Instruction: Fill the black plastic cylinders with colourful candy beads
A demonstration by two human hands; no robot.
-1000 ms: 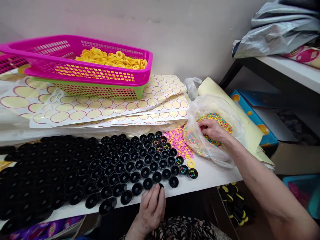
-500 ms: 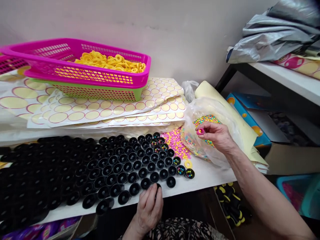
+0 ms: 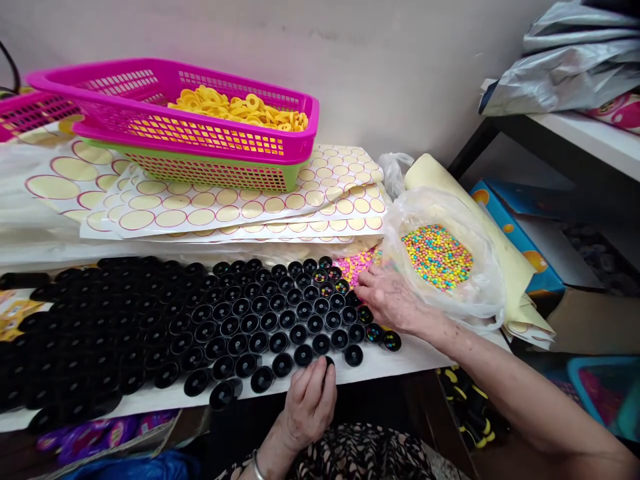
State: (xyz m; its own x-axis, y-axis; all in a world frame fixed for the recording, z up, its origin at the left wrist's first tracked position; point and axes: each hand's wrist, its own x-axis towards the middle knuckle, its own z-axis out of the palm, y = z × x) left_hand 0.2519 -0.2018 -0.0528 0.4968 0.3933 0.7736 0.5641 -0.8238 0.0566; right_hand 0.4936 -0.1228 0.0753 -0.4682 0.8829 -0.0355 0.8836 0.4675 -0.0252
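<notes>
My left hand [image 3: 309, 402] is closed on the rim of a black cup at the table's front edge; the fingers hide most of that cup. My right hand [image 3: 389, 297] is low over the right end of the rows of black cups [image 3: 283, 364], fingers pinched and pointing left. The small pink cup it held a moment ago is mostly hidden by the fingers. Beneath and behind that hand lie loose pink and yellow pieces [image 3: 354, 265]. Several cups at the right, such as one black cup [image 3: 391, 341], contain coloured beads.
A clear plastic bag of multicoloured beads [image 3: 437, 257] stands open at the right. Behind the cups, a pink basket [image 3: 210, 137] of yellow rings sits on sticker sheets [image 3: 240, 217]. A shelf [image 3: 585, 143] juts out at the right.
My right hand has moved left and down from above the bead bag to the cups, turning its fingers downward. The left hand stays on its cup. The view has shifted slightly.
</notes>
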